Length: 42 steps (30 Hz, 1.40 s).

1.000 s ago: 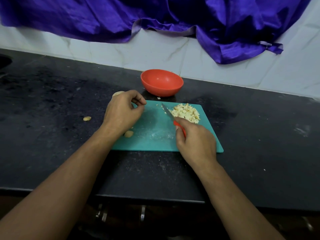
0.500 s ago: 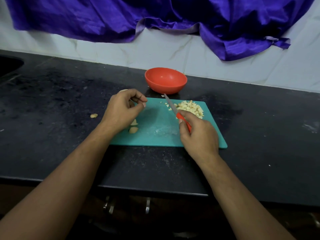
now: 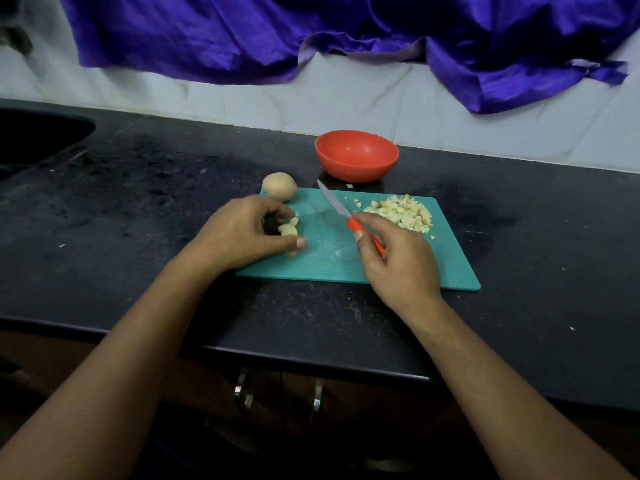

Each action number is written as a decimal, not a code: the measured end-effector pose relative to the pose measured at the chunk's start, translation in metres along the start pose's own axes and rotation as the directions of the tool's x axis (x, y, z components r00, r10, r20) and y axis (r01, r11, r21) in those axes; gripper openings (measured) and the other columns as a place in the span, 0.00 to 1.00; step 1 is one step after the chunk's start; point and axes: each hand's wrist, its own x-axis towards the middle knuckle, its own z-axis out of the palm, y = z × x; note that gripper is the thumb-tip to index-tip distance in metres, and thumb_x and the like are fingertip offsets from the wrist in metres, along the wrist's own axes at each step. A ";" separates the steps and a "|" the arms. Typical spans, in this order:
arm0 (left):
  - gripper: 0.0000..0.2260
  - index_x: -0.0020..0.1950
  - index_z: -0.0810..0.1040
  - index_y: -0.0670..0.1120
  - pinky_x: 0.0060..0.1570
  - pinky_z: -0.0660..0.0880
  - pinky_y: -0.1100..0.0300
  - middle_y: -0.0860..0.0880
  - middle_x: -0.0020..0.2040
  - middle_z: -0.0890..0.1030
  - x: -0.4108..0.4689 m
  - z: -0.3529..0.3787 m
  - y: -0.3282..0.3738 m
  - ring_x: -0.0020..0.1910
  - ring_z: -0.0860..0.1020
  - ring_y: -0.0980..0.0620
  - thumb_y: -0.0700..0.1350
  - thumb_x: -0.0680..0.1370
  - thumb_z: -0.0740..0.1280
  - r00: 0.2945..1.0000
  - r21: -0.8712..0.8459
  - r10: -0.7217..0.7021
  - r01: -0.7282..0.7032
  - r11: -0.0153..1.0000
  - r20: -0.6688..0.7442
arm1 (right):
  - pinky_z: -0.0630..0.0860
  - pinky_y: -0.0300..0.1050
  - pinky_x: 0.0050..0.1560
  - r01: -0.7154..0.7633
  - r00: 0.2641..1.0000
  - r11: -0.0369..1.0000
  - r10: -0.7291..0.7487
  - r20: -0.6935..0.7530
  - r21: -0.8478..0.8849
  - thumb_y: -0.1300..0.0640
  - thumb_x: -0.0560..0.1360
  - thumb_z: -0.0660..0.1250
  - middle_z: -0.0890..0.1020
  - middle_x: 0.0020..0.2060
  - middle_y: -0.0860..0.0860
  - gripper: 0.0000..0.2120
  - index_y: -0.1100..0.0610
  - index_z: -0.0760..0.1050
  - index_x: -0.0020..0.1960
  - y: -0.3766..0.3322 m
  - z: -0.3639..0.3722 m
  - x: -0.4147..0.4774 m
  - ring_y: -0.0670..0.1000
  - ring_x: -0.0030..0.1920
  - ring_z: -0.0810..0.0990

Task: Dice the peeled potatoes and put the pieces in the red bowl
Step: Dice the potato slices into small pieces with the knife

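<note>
Left hand [image 3: 242, 233]: fingers and thumb curled round potato chunks [image 3: 290, 230] on the left part of the board. Right hand [image 3: 394, 258]: gripping the knife [image 3: 341, 210] by its red handle. The blade points away and to the left, with its tip near the board's far edge. Whether the blade touches the board cannot be told.

Counter [image 3: 138, 220]: black, dusted with pale specks.

Cloth [image 3: 346, 26]: purple, draped over the white wall behind.

Board [image 3: 450, 271]: teal, flat on the counter, close to its front edge.

Bowl [image 3: 356, 155]: red, upright on the counter, just beyond the board's far edge.

Dice [image 3: 401, 213]: heaped on the far right part of the board, beside the right hand.

Potato [image 3: 280, 186]: whole, peeled, at the board's far left corner, partly over the edge.

Bit [image 3: 349, 185]: one, on the counter between bowl and board.
</note>
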 end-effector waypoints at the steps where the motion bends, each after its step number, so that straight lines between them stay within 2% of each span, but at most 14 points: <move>1: 0.18 0.55 0.83 0.59 0.37 0.67 0.64 0.63 0.39 0.78 -0.001 -0.001 0.002 0.36 0.74 0.70 0.61 0.69 0.79 1.000 0.039 0.003 -0.003 0.999 0.023 | 0.81 0.50 0.47 -0.001 1.000 1.000 0.001 -0.004 0.013 0.50 0.81 0.65 0.86 0.55 0.43 0.16 0.46 0.79 0.68 0.001 0.000 0.000 0.47 0.47 0.83; 3: 0.19 0.57 0.83 0.58 0.35 0.65 0.67 0.62 0.35 0.75 -0.001 -0.002 0.003 0.35 0.74 0.71 0.60 0.68 0.80 0.999 0.083 0.005 -0.008 0.997 0.042 | 0.76 0.43 0.40 0.006 1.000 1.000 -0.006 -0.001 0.030 0.50 0.81 0.66 0.86 0.52 0.43 0.16 0.46 0.79 0.68 0.004 0.000 -0.001 0.40 0.39 0.78; 5: 0.17 0.55 0.85 0.55 0.33 0.65 0.71 0.61 0.34 0.77 0.003 -0.002 0.003 0.35 0.75 0.71 0.57 0.68 0.81 0.999 0.078 0.004 -0.007 0.997 0.047 | 0.65 0.36 0.35 0.009 1.000 0.999 -0.009 0.000 0.032 0.51 0.81 0.66 0.86 0.47 0.45 0.15 0.47 0.80 0.68 0.005 0.000 -0.001 0.35 0.32 0.68; 8: 0.15 0.53 0.87 0.54 0.35 0.66 0.74 0.59 0.35 0.80 0.009 0.001 0.004 0.36 0.77 0.69 0.53 0.68 0.82 0.998 0.034 0.002 -0.004 0.999 0.061 | 0.59 0.32 0.34 -0.007 1.000 0.999 0.008 -0.013 0.042 0.51 0.81 0.66 0.83 0.38 0.44 0.15 0.47 0.80 0.67 0.006 -0.002 0.000 0.36 0.29 0.66; 13: 0.12 0.51 0.86 0.54 0.35 0.66 0.74 0.61 0.40 0.81 0.023 0.015 0.018 0.38 0.75 0.72 0.53 0.70 0.81 0.995 0.018 0.041 -0.043 0.999 0.096 | 0.59 0.30 0.34 -0.072 0.997 0.996 0.073 -0.019 0.054 0.50 0.81 0.66 0.72 0.32 0.36 0.15 0.47 0.80 0.67 0.010 -0.001 0.002 0.37 0.29 0.68; 17: 0.13 0.51 0.85 0.52 0.40 0.71 0.68 0.58 0.44 0.83 0.038 0.031 0.033 0.40 0.78 0.66 0.53 0.70 0.81 0.991 -0.026 0.069 -0.066 0.997 0.117 | 0.61 0.34 0.35 -0.117 0.991 0.991 0.120 -0.052 0.072 0.50 0.81 0.66 0.71 0.34 0.36 0.15 0.47 0.80 0.67 0.015 -0.001 0.004 0.37 0.30 0.66; 21: 0.14 0.48 0.82 0.53 0.45 0.77 0.61 0.57 0.44 0.83 0.052 0.037 0.041 0.42 0.79 0.62 0.55 0.69 0.81 0.990 -0.048 0.070 -0.065 0.997 0.121 | 0.60 0.33 0.34 -0.150 0.985 0.986 0.155 -0.069 0.072 0.50 0.81 0.66 0.70 0.33 0.36 0.15 0.46 0.79 0.68 0.017 -0.003 0.004 0.38 0.30 0.66; 25: 0.12 0.47 0.82 0.53 0.38 0.71 0.67 0.59 0.43 0.82 0.051 0.039 0.034 0.38 0.78 0.64 0.55 0.71 0.80 0.991 -0.086 0.118 -0.112 0.990 0.060 | 0.59 0.30 0.33 -0.160 0.984 0.984 0.165 -0.061 0.083 0.51 0.81 0.66 0.68 0.30 0.35 0.15 0.46 0.79 0.68 0.017 -0.003 0.004 0.37 0.29 0.67; 28: 0.08 0.44 0.83 0.53 0.37 0.72 0.67 0.59 0.39 0.82 0.046 0.042 0.029 0.37 0.79 0.61 0.54 0.73 0.79 0.986 -0.099 0.167 -0.165 0.981 0.012 | 0.61 0.31 0.31 -0.160 0.984 0.983 0.165 -0.060 0.089 0.51 0.81 0.67 0.67 0.29 0.36 0.15 0.47 0.80 0.67 0.017 -0.002 0.004 0.37 0.29 0.68; 32: 0.06 0.46 0.84 0.53 0.37 0.71 0.67 0.60 0.39 0.82 0.045 0.045 0.028 0.38 0.80 0.60 0.53 0.74 0.78 0.980 -0.071 0.198 -0.198 0.978 -0.013 | 0.60 0.31 0.32 -0.165 0.984 0.982 0.170 -0.051 0.090 0.51 0.81 0.67 0.67 0.28 0.35 0.15 0.46 0.80 0.67 0.018 -0.002 0.004 0.38 0.29 0.69; 35: 0.09 0.52 0.85 0.54 0.41 0.75 0.65 0.60 0.41 0.83 0.046 0.044 0.026 0.39 0.80 0.62 0.53 0.74 0.78 0.980 -0.064 0.199 -0.198 0.978 0.019 | 0.60 0.31 0.33 -0.172 0.983 0.979 0.178 -0.047 0.106 0.52 0.81 0.67 0.68 0.29 0.35 0.15 0.47 0.80 0.67 0.018 -0.002 0.004 0.37 0.29 0.69; 37: 0.12 0.56 0.86 0.53 0.41 0.74 0.69 0.61 0.42 0.83 0.045 0.043 0.024 0.40 0.80 0.62 0.52 0.73 0.79 0.980 -0.071 0.190 -0.186 0.980 0.050 | 0.61 0.30 0.31 -0.177 0.982 0.978 0.182 -0.045 0.107 0.52 0.81 0.67 0.68 0.28 0.35 0.15 0.46 0.80 0.67 0.018 -0.002 0.004 0.37 0.29 0.71; 39: 0.12 0.56 0.86 0.52 0.39 0.70 0.75 0.62 0.41 0.83 0.046 0.042 0.022 0.40 0.80 0.62 0.49 0.74 0.79 0.982 -0.096 0.177 -0.171 0.981 0.059 | 0.61 0.31 0.30 -0.178 0.982 0.979 0.183 -0.043 0.104 0.51 0.81 0.67 0.68 0.28 0.35 0.15 0.46 0.80 0.67 0.018 -0.003 0.004 0.38 0.30 0.72; 42: 0.08 0.52 0.87 0.52 0.39 0.70 0.74 0.62 0.41 0.84 0.048 0.043 0.022 0.39 0.79 0.62 0.47 0.74 0.78 0.984 -0.094 0.169 -0.164 0.982 0.048 | 0.60 0.31 0.31 -0.180 0.982 0.978 0.185 -0.039 0.102 0.51 0.81 0.67 0.68 0.28 0.35 0.15 0.46 0.80 0.67 0.018 -0.002 0.005 0.38 0.29 0.71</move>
